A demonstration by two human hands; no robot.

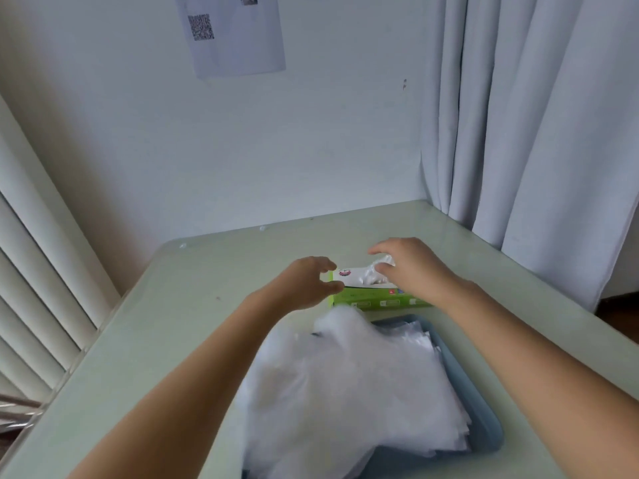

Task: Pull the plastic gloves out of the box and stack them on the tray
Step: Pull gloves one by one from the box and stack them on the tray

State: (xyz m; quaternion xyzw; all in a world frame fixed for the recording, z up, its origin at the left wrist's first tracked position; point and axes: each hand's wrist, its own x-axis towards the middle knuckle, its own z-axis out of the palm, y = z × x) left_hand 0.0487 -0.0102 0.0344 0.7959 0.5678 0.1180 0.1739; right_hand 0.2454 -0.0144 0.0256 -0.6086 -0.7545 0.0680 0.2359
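Gloves (345, 385) of thin clear plastic lie in a loose, crumpled heap on the blue tray (484, 426) just in front of me. They cover most of it and spill over its left edge onto the table (173, 323). Only the tray's right rim and near corner show bare.

Just beyond the tray stands the green box (377, 300), long side toward me, its white top torn open. One more glove (375, 273) puffs up out of that opening. My right hand (411, 267) reaches over the box from the right. Its thumb and curled fingers pinch the raised tuft of that glove.

My left hand (304, 283) is at the left end of the box. Its fingers are curved in a C, the thumb against the near corner and the other fingertips by the far one. I cannot tell whether they actually grip the cardboard or only rest beside it.

The pale green table runs to a white wall, where a printed sheet (231, 32) with a QR code hangs. A grey curtain (536, 115) falls at the right, and slatted blinds (41, 288) at the left.
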